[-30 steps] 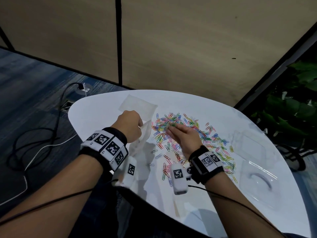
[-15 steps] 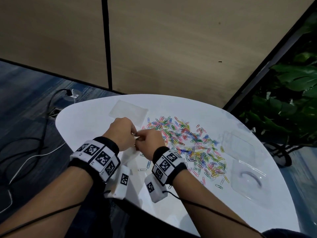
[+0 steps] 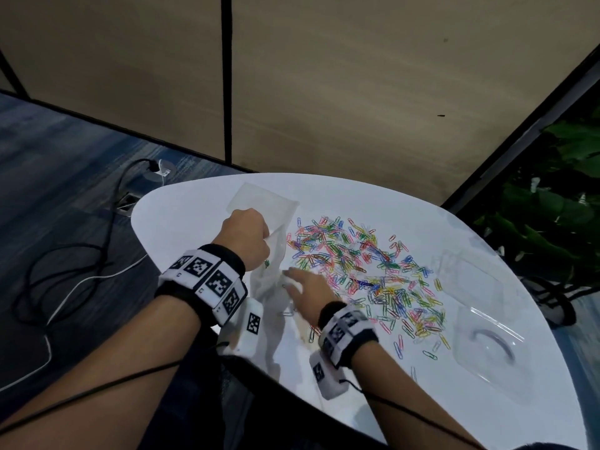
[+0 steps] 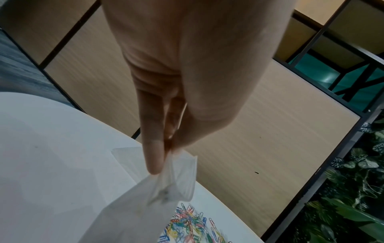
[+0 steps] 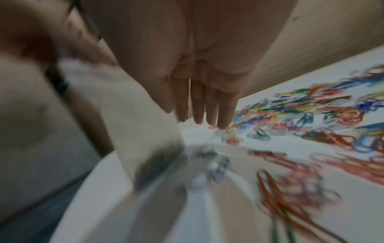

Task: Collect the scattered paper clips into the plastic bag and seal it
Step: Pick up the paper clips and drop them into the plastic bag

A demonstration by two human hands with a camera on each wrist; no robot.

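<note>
Several coloured paper clips (image 3: 354,267) lie spread over the white table (image 3: 181,228); the wrist views show them too (image 4: 187,226) (image 5: 311,115). My left hand (image 3: 246,235) pinches the top edge of a clear plastic bag (image 3: 272,271) and holds it up off the table; its finger and thumb (image 4: 153,157) squeeze the bag's rim (image 4: 176,179). My right hand (image 3: 305,287) reaches beside the bag with straight fingers (image 5: 207,106), low over the clips' left edge, holding nothing. The right wrist view is blurred.
A second flat clear bag (image 3: 259,203) lies behind my left hand. Clear plastic trays (image 3: 490,339) sit at the table's right. Cables (image 3: 65,277) trail on the floor at left. A plant (image 3: 552,222) stands beyond the right edge, a wooden partition (image 3: 324,92) behind.
My right hand left the bag's mouth, where it met my left hand, and moved back toward the clip pile with fingers straightened. My left hand keeps holding the bag.
</note>
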